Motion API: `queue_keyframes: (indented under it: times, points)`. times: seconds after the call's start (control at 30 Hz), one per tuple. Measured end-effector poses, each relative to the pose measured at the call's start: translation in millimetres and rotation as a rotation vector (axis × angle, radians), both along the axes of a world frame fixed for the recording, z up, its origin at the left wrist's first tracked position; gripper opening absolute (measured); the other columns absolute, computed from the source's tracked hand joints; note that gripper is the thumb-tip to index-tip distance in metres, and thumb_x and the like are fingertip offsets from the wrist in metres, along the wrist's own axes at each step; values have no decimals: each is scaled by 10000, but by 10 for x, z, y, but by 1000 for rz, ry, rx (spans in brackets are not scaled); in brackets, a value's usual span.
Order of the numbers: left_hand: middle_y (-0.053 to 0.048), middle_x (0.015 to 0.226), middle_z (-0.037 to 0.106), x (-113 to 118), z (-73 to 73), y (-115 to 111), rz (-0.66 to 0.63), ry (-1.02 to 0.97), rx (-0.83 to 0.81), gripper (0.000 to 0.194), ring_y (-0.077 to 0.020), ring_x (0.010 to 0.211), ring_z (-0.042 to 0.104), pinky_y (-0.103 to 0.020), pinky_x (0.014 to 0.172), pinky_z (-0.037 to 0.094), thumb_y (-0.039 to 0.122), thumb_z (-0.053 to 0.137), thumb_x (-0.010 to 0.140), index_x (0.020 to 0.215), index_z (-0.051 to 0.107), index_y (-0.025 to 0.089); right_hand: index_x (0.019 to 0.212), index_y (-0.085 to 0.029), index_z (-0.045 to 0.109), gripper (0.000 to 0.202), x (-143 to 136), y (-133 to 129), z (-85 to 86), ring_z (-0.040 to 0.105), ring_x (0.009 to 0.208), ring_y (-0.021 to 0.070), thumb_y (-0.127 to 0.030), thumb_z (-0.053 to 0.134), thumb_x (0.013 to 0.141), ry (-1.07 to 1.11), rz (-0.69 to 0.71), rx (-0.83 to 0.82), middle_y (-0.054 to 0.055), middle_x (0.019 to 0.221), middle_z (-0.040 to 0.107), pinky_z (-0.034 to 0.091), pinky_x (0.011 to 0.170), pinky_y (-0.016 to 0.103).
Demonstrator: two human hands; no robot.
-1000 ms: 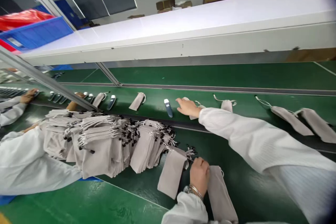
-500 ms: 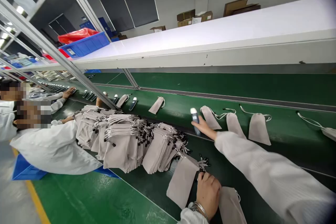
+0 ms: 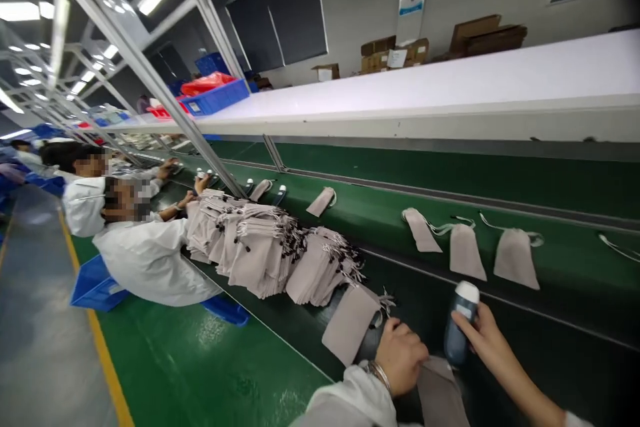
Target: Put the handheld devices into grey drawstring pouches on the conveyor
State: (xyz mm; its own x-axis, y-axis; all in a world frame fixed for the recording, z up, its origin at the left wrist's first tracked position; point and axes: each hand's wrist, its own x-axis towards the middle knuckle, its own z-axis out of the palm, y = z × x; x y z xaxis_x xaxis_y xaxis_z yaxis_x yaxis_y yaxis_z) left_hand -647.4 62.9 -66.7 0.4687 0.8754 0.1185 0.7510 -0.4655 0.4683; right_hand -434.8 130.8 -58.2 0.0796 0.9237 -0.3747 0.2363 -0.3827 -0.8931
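Observation:
My right hand [image 3: 483, 337] grips a dark blue handheld device [image 3: 456, 340] with a white rounded end, held upright above the dark work surface. My left hand [image 3: 403, 355], with bangles at its wrist, has its fingers curled at the top edge of a beige drawstring pouch [image 3: 443, 393]; its fingertips are partly hidden. The device is just to the right of this pouch. Another flat pouch [image 3: 351, 323] lies left of my left hand, its cord end toward my fingers. Beyond it are stacked pouches [image 3: 317, 270] with black cord ends.
Several pouches [image 3: 467, 250] lie along the green conveyor belt [image 3: 370, 213], with another device [image 3: 280, 195] farther left. A white shelf [image 3: 400, 103] spans above, carrying a blue bin [image 3: 220, 97]. Co-workers in white sit at left; one co-worker's sleeve [image 3: 150, 260] is beside the stacks.
My right hand has brought the device from over the belt back toward me, near my left hand. My left hand has come to the near pouch's top edge. The view has shifted left.

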Motion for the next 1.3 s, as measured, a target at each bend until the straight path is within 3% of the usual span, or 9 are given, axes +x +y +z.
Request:
queue_keyframes:
  times: [0.2,0.33,0.5,0.7,0.87,1.0,1.07,1.2,1.3]
  points:
    - [-14,778,660,14,257,129,47,-156,-150,202,-213,888,591,-413,916,350,28,582,685,768,623,208,1117,-234,401,551,-68,-30,366,546,576,151,-554,672,760,66,33,129,-24,773,569,399,454,249]
    - [-2,780,637,-13,451,189,28,-269,-224,181,-191,831,574,-384,906,349,51,558,732,786,627,209,1105,-238,349,464,-84,-29,483,472,513,97,-470,651,840,126,75,205,-68,746,520,387,465,228]
    - [12,795,656,-92,668,228,-36,-407,-330,117,-170,820,568,-331,881,371,99,609,803,780,636,210,1176,-236,332,461,-96,-66,525,502,547,99,-410,639,879,165,130,225,-58,792,527,416,487,230]
    - [-5,816,618,-88,761,304,-73,-572,-466,71,-154,799,585,-269,764,431,132,692,789,753,659,185,1162,-249,331,456,-89,-91,518,508,589,107,-372,664,876,257,285,187,-53,813,506,414,488,223]
    - [-5,876,550,24,809,321,9,-663,-492,72,-124,745,524,-241,666,400,116,700,755,749,667,180,1107,-241,432,389,-132,-132,651,545,714,129,-341,707,851,194,430,243,-22,869,533,454,626,253]
    - [-3,898,511,94,821,382,101,-712,-477,66,-106,700,476,-237,640,386,157,719,762,769,657,175,1165,-245,420,376,-160,-114,646,578,843,152,-381,646,898,281,177,384,11,973,552,487,748,286]
    - [-3,899,508,116,841,437,113,-717,-476,77,-103,692,470,-238,640,387,166,738,750,764,663,175,1189,-243,414,399,-119,-81,620,591,888,161,-395,645,901,320,120,401,21,1000,567,493,784,295]
    - [-14,937,508,181,901,569,125,-725,-462,90,-112,730,490,-242,660,408,176,772,723,758,689,184,1069,-212,522,329,59,-4,653,572,816,158,-374,713,856,161,366,364,8,917,593,480,755,293]
    - [-37,1019,517,249,922,672,150,-743,-436,69,-131,811,530,-248,696,432,177,754,739,762,689,186,1143,-204,593,292,169,34,757,589,995,201,-412,619,940,53,416,395,55,1080,631,475,908,348]
